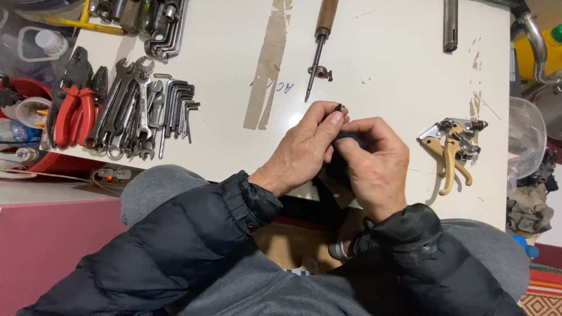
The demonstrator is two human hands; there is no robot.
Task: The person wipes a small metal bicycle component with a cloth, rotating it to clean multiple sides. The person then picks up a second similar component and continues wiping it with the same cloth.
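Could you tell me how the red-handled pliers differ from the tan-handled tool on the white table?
The red-handled pliers lie at the table's left edge beside the spanners; the tan-handled tool lies alone on the right. The pliers have red grips and dark jaws; the tan-handled tool has a bright metal head with small parts on it. The pliers look longer. Both lie flat on the table, untouched by either hand.

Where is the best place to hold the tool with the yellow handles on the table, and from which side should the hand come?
Probably grip the yellow-handled tool around its two long curved handles, coming from the near table edge: they point toward the person, while the metal head at the far end is bulky and irregular.
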